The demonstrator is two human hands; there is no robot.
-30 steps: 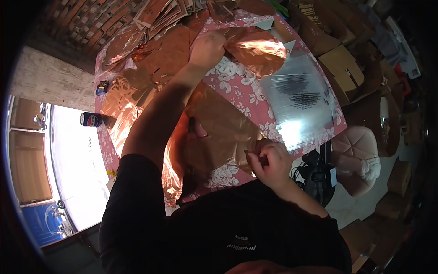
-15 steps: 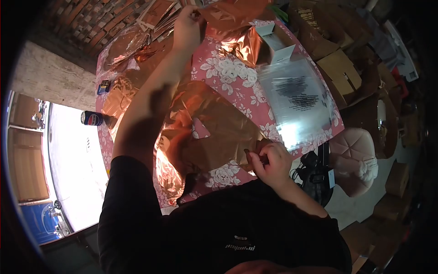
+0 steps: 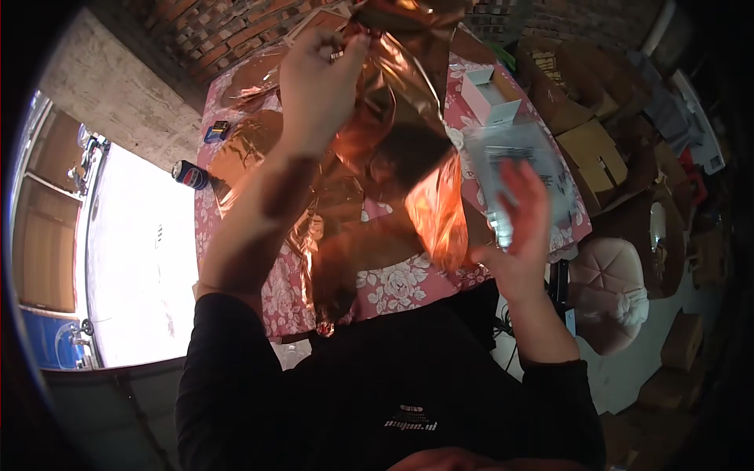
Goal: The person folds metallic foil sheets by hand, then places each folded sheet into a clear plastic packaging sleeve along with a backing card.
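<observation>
1. Dark-blue cylindrical metal drinks can point(image 3: 188, 174): one, at the table's left edge, near one small blue-and-black box point(image 3: 217, 132).
2. Creased copper-coloured foil point(image 3: 243, 145) lies on one pink-and-white floral tablecloth point(image 3: 397, 284); overlapping layers cannot be counted.
3. Of the person's two hands, the left hand point(image 3: 318, 94) pinches the top of one large, shiny copper-coloured foil sheet point(image 3: 404, 149).
4. That sheet, at the table's far side half a second ago, now hangs over the middle, its bright lower end near the other hand.
5. One open white cardboard box point(image 3: 501, 112) sits beyond one printed clear-plastic pile point(image 3: 514, 141), its layers uncountable.
6. The right hand point(image 3: 522, 224), previously pinching a foil corner, is now spread and blurred, with nothing visible in it; the left alone appears to support the sheet.
7. One pale-pink padded stool point(image 3: 606, 275) stands farthest right.
</observation>
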